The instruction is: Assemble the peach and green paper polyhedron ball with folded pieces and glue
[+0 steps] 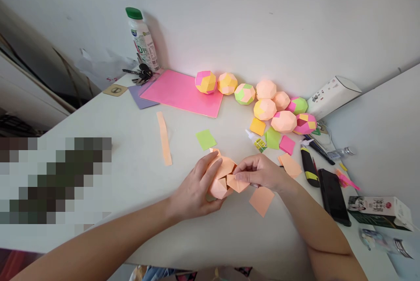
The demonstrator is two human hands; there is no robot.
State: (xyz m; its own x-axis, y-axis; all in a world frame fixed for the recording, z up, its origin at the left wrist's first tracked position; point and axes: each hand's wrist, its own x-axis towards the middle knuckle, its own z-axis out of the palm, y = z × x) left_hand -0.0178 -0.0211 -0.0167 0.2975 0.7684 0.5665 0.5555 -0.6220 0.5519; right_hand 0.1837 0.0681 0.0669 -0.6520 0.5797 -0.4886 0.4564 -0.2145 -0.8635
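My left hand (200, 184) is wrapped round the left side of a peach folded-paper ball (220, 188) just above the table. Gaps between its folded panels show at the top and right. With thumb and fingertips, my right hand (259, 171) pinches a peach paper flap (238, 183) on the ball's right side. Whether that flap is joined to the ball, I cannot tell. A peach paper square (261, 201) lies below my right hand, and another peach piece (290, 165) lies beyond the wrist. Above the ball are a green paper square (206, 139) and a small glue bottle (257, 140).
Several finished paper balls (265, 109) line the wall near a pink sheet (183, 93). A peach strip (164, 138) lies to the left. Along the right edge are a box cutter (309, 166), a phone (334, 196) and a milk carton (379, 212). A white bottle (142, 40) stands at back left.
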